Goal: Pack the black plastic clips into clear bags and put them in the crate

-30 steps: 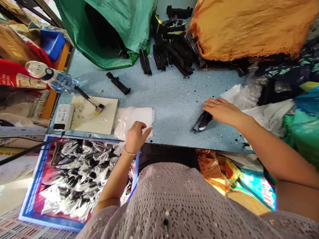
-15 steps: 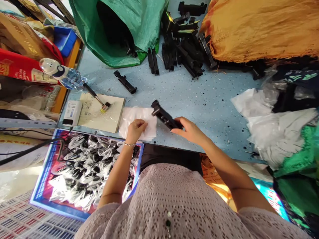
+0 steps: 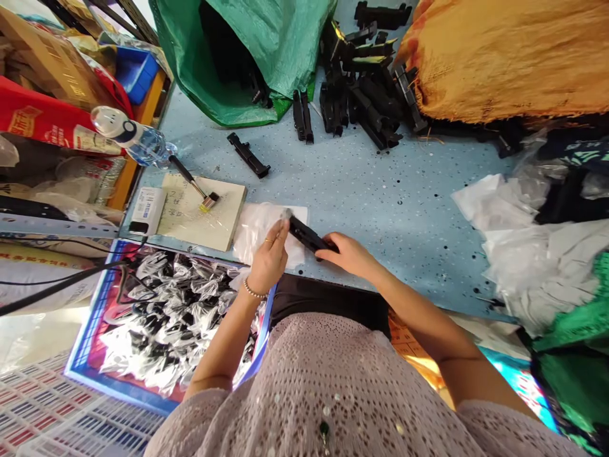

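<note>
A long black plastic part point(image 3: 306, 236) is tilted in front of me, its near right end gripped by my right hand point(image 3: 346, 252). At its far left end, my left hand point(image 3: 270, 257) has its fingers pressed together around a bit of clear film, which touches the part's tip. Under the hand lies a stack of clear plastic bags point(image 3: 254, 222) on the blue speckled table point(image 3: 380, 209). Another black part point(image 3: 248, 155) rests alone beyond the bags.
Left of the bags are a cardboard pad point(image 3: 190, 228), a brush point(image 3: 190, 174), a white box point(image 3: 148, 206) and a bottle point(image 3: 137, 139). A blue crate point(image 3: 85, 346) holds bagged parts below. Green sack point(image 3: 295, 44), black parts point(image 3: 371, 105) and orange sack point(image 3: 504, 57) lie behind; white bags point(image 3: 523, 254) right.
My left hand has risen from the bag stack to the black part's far end, now with clear film at its fingertips. The part has shifted slightly down and left in my right hand.
</note>
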`<state>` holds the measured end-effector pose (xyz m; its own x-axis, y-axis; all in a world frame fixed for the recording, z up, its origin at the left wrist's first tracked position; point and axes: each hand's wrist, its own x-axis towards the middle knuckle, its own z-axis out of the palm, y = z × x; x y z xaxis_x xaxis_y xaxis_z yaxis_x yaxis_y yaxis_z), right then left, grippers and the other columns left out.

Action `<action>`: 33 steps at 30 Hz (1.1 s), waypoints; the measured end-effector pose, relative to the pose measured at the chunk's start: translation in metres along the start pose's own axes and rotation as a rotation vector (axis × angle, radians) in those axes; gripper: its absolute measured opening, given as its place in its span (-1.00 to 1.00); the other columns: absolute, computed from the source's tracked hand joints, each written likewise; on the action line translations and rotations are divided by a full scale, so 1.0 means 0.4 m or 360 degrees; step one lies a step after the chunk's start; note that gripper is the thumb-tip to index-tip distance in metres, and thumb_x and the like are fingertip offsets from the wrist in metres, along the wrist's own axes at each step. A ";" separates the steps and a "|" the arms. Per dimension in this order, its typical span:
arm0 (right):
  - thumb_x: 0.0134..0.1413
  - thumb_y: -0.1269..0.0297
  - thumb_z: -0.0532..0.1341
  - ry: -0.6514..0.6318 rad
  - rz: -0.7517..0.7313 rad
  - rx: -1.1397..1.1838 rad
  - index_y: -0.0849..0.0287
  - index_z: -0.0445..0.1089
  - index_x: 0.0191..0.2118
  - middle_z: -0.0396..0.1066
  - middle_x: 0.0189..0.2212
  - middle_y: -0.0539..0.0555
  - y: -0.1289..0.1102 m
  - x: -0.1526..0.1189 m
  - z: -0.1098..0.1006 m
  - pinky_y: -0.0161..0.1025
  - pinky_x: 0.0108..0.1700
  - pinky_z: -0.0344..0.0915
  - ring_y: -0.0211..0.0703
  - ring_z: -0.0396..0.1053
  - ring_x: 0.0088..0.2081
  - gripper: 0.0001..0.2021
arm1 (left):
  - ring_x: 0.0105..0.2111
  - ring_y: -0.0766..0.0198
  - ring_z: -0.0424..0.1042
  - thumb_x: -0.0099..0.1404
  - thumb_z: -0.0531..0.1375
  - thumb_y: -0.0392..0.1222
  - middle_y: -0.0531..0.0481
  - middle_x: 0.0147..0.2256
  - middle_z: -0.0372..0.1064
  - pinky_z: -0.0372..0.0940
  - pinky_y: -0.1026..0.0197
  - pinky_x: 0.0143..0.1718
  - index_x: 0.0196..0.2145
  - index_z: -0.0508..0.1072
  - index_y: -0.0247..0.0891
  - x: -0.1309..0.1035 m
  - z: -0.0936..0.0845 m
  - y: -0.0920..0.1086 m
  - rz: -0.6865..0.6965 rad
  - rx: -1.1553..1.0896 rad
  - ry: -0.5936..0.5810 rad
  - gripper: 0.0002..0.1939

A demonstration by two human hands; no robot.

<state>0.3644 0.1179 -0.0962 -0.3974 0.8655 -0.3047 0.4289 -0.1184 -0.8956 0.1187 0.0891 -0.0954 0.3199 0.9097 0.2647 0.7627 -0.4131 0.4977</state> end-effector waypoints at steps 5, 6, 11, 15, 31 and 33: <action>0.01 -0.25 0.35 -0.0412 0.0446 0.1598 0.17 0.47 -0.19 0.53 -0.42 0.09 0.018 0.013 0.069 -0.31 -0.57 0.39 -0.18 0.45 -0.46 -0.47 | 0.40 0.03 0.13 0.34 -0.02 -0.56 -0.19 0.45 -0.05 0.34 -0.03 0.31 0.50 -0.28 -0.06 -0.014 0.005 0.031 0.0147 -0.0079 -0.0001 -0.09; -0.02 -0.24 0.38 -0.0475 0.0491 0.1705 0.17 0.47 -0.19 0.53 -0.42 0.08 0.018 0.008 0.080 -0.33 -0.58 0.37 -0.20 0.45 -0.48 -0.47 | 0.40 0.02 0.13 0.34 -0.02 -0.56 -0.19 0.45 -0.04 0.31 -0.04 0.33 0.50 -0.26 -0.06 -0.012 0.002 0.030 0.0125 -0.0073 0.0039 -0.10; -0.05 -0.31 0.35 -0.0580 0.0462 0.1617 0.17 0.42 -0.16 0.52 -0.40 0.07 0.012 -0.008 0.110 -0.31 -0.53 0.40 -0.18 0.46 -0.46 -0.40 | 0.36 0.03 0.21 0.34 -0.05 -0.54 -0.23 0.43 0.00 0.34 -0.02 0.29 0.50 -0.26 -0.09 -0.016 -0.005 0.035 0.0243 -0.0031 -0.0023 -0.12; 0.06 -0.16 0.35 0.0254 0.0117 0.0746 0.07 0.32 0.08 0.50 -0.26 0.09 -0.014 -0.023 0.110 -0.12 -0.25 0.51 -0.02 0.51 -0.25 -0.42 | 0.29 0.10 0.32 0.36 -0.08 -0.51 -0.26 0.39 0.10 0.42 0.03 0.21 0.50 -0.27 -0.10 -0.038 0.003 0.067 0.0461 -0.0152 -0.0156 -0.14; 0.22 0.12 0.32 -0.0127 -0.0450 0.0698 -0.12 0.36 0.14 0.34 0.14 0.15 -0.162 -0.088 0.193 0.04 0.22 0.42 0.06 0.39 0.17 -0.61 | -0.19 0.17 0.57 0.41 0.20 -0.16 -0.20 -0.02 0.45 0.55 0.16 -0.21 0.00 0.48 -0.15 -0.144 -0.186 0.124 -0.0185 -0.0201 0.0144 -0.78; 0.25 0.10 0.30 -0.0402 -0.0375 0.0804 -0.12 0.36 0.16 0.39 0.15 0.14 -0.172 -0.096 0.206 0.06 0.25 0.40 0.06 0.41 0.17 -0.61 | -0.24 0.25 0.54 0.38 0.25 -0.21 -0.18 -0.06 0.45 0.52 0.26 -0.33 -0.01 0.45 -0.16 -0.187 -0.251 0.133 -0.0185 -0.0218 0.0203 -0.76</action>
<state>0.2833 0.0525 -0.0496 -0.6413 0.7618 -0.0921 -0.1072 -0.2078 -0.9723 0.0788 -0.0051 -0.0058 0.1541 0.9423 0.2972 0.7041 -0.3158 0.6361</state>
